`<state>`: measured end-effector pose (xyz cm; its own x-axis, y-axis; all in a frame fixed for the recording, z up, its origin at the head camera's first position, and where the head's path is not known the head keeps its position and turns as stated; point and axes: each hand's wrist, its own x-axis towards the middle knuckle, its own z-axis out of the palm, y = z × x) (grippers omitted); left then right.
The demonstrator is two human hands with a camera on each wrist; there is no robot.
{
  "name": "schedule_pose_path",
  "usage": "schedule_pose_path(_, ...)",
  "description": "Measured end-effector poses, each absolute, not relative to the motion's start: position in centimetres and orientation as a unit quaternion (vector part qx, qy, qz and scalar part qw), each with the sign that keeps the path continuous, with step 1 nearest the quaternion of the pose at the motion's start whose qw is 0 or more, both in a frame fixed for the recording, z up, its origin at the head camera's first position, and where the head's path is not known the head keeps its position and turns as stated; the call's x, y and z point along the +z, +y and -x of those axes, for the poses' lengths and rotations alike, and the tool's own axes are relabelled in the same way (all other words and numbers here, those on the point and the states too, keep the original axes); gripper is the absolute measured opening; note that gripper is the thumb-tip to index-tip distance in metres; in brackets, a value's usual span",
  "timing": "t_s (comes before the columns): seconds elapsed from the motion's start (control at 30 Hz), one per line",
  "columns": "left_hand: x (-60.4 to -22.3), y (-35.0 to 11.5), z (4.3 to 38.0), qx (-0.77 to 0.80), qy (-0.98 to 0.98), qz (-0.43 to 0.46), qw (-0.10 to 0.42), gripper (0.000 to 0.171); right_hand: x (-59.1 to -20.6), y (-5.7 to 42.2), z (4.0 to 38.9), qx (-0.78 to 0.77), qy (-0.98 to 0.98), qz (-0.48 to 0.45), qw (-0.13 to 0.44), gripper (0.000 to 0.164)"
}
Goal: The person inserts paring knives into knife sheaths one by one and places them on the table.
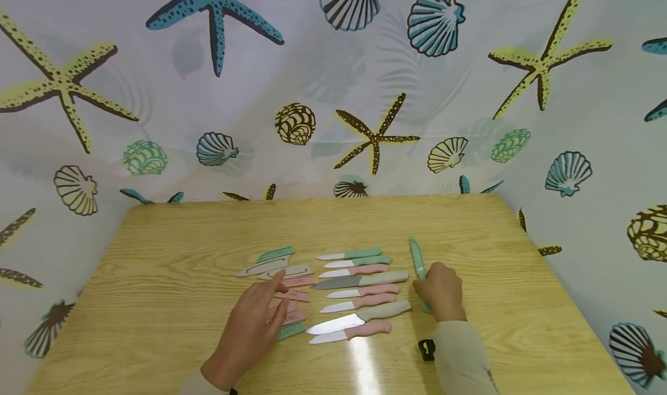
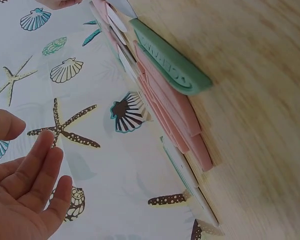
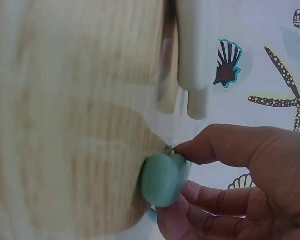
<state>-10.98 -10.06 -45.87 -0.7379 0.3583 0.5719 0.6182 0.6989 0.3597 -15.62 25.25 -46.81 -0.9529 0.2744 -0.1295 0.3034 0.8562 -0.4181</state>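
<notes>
My right hand (image 1: 442, 291) pinches a slim green tool (image 1: 417, 255) between thumb and fingers, right of the knives. Its thick rounded green end (image 3: 162, 180) shows in the right wrist view; the fingers hide its middle, so I cannot tell its kind. Left of it lies a column of ceramic knives with green, pink and beige handles (image 1: 384, 278), blades pointing left. My left hand (image 1: 252, 319) hovers over several blade sheaths in matching colours, its fingers (image 2: 37, 170) loosely bent and holding nothing. A green sheath (image 2: 170, 60) and pink sheaths (image 2: 165, 105) lie beside it, partly covered in the head view.
All this rests on a wooden table (image 1: 172, 302). A curtain printed with shells and starfish (image 1: 312, 82) surrounds its back and sides. A small black object (image 1: 427, 350) sits at the right sleeve (image 1: 461, 354).
</notes>
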Motion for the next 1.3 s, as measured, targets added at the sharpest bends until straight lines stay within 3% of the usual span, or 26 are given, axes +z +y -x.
schedule_pose_path(0.4, -45.9, -10.1, 10.8, -0.286, -0.876, 0.306, 0.239, 0.047, -46.7, 24.8, 15.2, -0.216, 0.967, -0.134, 0.005, 0.028)
schedule_pose_path(0.57, -45.5, -10.3, 11.3, -0.280, -0.876, 0.314, 0.237, 0.037, -46.5, 24.7, 14.6, -0.213, 0.967, -0.138, -0.007, 0.022)
schedule_pose_path(0.77, -44.8, -11.0, 13.9, -0.249, -0.899, 0.269, 0.241, 0.025, -45.5, 24.2, 13.1, -0.212, 0.969, -0.110, -0.054, 0.038)
schedule_pose_path(1.07, -45.4, -11.9, 19.3, -0.224, -0.935, 0.206, 0.182, 0.026, -43.9, 24.1, 10.2, -0.216, 0.967, -0.097, -0.094, 0.036)
schedule_pose_path(1.3, -47.4, -12.3, 22.0, -0.152, -0.957, 0.206, 0.139, 0.031, -44.0, 24.1, 8.1, -0.226, 0.963, -0.050, -0.135, 0.025)
